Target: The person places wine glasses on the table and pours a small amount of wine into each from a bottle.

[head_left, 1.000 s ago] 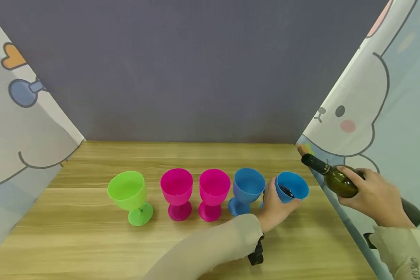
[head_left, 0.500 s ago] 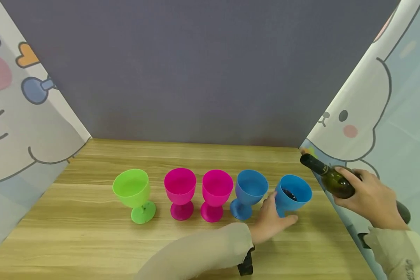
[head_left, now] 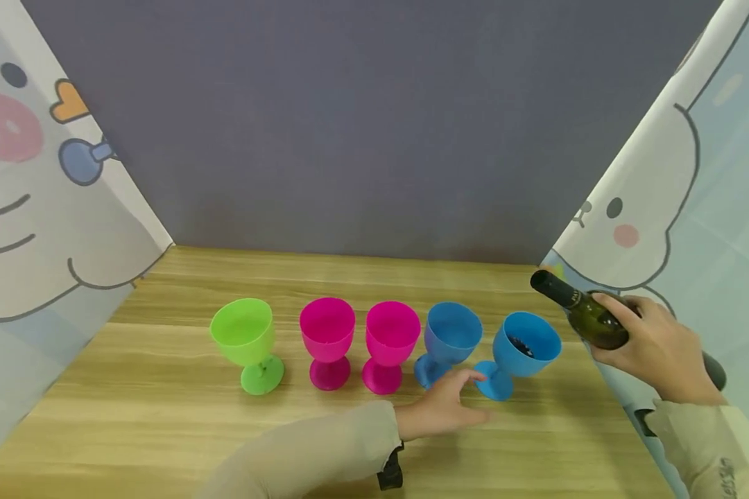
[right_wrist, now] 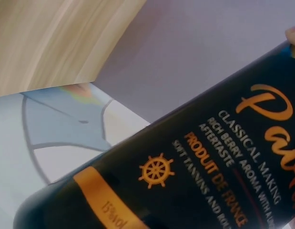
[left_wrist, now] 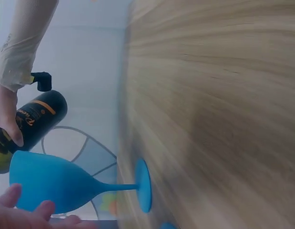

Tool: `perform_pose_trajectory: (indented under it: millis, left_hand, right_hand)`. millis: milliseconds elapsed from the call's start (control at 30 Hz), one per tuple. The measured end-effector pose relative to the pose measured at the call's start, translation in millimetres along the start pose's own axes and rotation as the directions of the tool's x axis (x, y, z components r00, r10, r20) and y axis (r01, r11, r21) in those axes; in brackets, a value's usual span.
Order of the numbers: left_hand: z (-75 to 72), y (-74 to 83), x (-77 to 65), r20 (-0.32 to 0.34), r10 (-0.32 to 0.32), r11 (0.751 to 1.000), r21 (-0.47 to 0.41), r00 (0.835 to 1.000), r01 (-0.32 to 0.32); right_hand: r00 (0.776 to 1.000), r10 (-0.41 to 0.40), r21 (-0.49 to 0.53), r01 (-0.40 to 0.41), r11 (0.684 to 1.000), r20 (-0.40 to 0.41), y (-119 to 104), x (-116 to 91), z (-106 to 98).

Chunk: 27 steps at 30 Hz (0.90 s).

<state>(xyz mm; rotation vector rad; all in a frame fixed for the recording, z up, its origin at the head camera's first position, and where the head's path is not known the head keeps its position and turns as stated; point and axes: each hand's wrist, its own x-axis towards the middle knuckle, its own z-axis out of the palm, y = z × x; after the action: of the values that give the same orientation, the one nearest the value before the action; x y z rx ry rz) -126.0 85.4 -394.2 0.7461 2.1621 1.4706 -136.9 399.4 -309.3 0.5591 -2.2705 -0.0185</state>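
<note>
My right hand [head_left: 661,350] grips a dark green wine bottle [head_left: 599,322], tilted with its neck pointing up and left. The bottle's black label [right_wrist: 185,176] with orange lettering fills much of the right wrist view. To the left of the bottle mouth stands a blue goblet [head_left: 513,360] with dark liquid inside. My left hand [head_left: 440,410] is just left of that goblet's foot, thumb and fingers spread, holding nothing. In the left wrist view its fingertips [left_wrist: 45,209] overlap the goblet's bowl [left_wrist: 56,179]. A second blue goblet [head_left: 452,339] stands beyond this hand.
Further left along the wooden table [head_left: 162,416] stand two magenta goblets, one [head_left: 392,339] beside the other [head_left: 327,336], and a green goblet [head_left: 243,336]. A dark grey panel [head_left: 349,138] rises behind. Cartoon-printed sheets flank both sides, the right one [head_left: 730,229] near the bottle.
My left hand has let go of the right-hand blue goblet and drawn back to the left. The right hand keeps the bottle, moved slightly left in view.
</note>
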Motion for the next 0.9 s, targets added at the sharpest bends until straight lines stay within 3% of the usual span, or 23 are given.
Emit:
perform_pose_trajectory:
  millis: [100, 200, 433, 567, 733, 900]
  left_hand:
    - [-5.2, 0.1, -5.1, -0.068, 0.064, 0.998, 0.002, 0.996, -0.064]
    - [-11.0, 1.4, -9.8, -0.096, 0.095, 0.995, -0.005, 0.991, -0.096]
    - [-23.6, -3.3, -22.7, -0.14, 0.069, 0.995, -0.065, 0.988, -0.079]
    - [-27.4, -10.7, -25.0, -0.192, 0.102, 0.988, -0.091, 0.976, -0.122]
    - [-24.6, -19.2, -27.1, -0.217, 0.15, 0.989, 0.041, 0.965, -0.144]
    - [-14.5, -25.2, -25.0, -0.273, 0.111, 0.993, -0.007, 0.956, -0.118]
  right_hand:
    - [1.0, -0.015, -0.003, 0.015, 1.0, -0.012, -3, 5, 1]
    - [0.999, -0.034, -0.004, 0.034, 0.999, -0.027, -6, 9, 2]
    - [0.994, -0.085, 0.005, 0.086, 0.996, -0.061, -12, 19, 6]
    - [0.992, -0.107, 0.0, 0.107, 0.994, -0.061, -12, 20, 5]
    - [0.989, -0.133, 0.001, 0.133, 0.991, -0.064, -15, 21, 6]
    - [0.988, -0.147, -0.007, 0.147, 0.989, -0.05, -21, 20, 5]
